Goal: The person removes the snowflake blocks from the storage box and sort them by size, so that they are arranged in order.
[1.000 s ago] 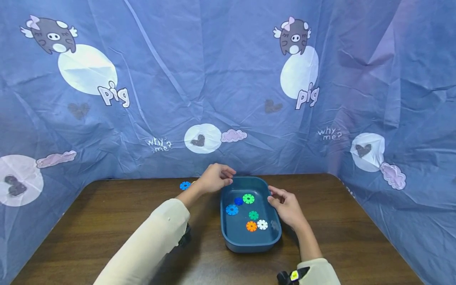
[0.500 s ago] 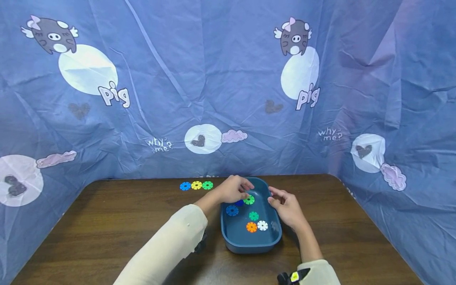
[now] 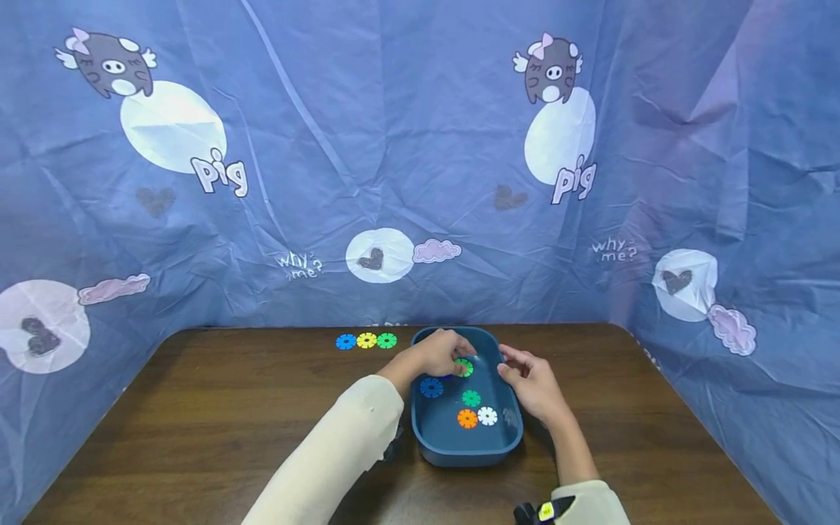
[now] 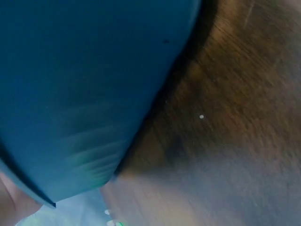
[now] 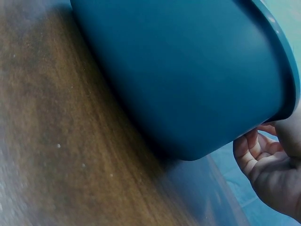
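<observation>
A blue plastic tray (image 3: 469,458) stands on the table with several notched plastic discs inside. My left hand (image 3: 433,354) reaches over its left rim, thumb and fingertips right at a light green disc (image 3: 467,367). A dark blue disc is mostly hidden under that hand. In the left wrist view, only a bit of the hand (image 4: 11,202) shows beyond the rim. At the tray's right side my right hand (image 3: 534,383) holds the rim. The right wrist view shows that hand's fingers (image 5: 251,146) curled beneath the rim.
Also in the tray lie a blue disc (image 3: 431,387), a green disc (image 3: 471,398), an orange disc (image 3: 467,418) and a white disc (image 3: 488,415). Blue (image 3: 345,341), yellow (image 3: 367,340) and green (image 3: 387,340) discs form a row on the table (image 3: 262,408). A printed curtain (image 3: 315,146) hangs behind.
My left hand has moved right, from the tray's far left corner down to the light green disc, uncovering the row of discs. The right hand has stayed at the rim.
</observation>
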The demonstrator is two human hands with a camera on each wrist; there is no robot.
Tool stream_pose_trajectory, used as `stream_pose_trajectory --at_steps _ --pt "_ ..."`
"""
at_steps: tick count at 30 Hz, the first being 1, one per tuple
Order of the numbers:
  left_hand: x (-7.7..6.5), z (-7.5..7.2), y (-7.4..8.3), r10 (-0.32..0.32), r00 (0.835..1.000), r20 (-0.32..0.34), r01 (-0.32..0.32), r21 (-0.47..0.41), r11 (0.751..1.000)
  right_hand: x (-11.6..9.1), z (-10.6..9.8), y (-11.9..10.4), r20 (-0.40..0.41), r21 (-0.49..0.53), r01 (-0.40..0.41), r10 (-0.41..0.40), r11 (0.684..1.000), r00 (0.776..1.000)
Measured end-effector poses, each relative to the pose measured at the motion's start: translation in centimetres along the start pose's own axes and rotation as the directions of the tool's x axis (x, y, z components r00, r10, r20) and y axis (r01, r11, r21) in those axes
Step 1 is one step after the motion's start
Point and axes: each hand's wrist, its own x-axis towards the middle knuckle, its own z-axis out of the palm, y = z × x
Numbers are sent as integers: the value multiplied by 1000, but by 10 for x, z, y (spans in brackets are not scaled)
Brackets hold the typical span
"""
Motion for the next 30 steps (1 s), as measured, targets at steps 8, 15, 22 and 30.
stream_pose_trajectory --at_steps 8,15,22,30 --pt "8 7 -2 -104 994 12 104 18 994 -1 -1 1 0 10 2 -2 1000 1000" --pt "13 11 -6 -76 997 20 76 -31 997 0 -1 2 5 8 14 -14 1000 1000" --pt "16 14 -8 -46 998 39 48 -60 997 -1 0 2 5 8 7 -7 1000 1000" --pt "17 15 -8 -64 997 44 66 -42 997 -1 0 1 4 0 1 -1 1000 1000"
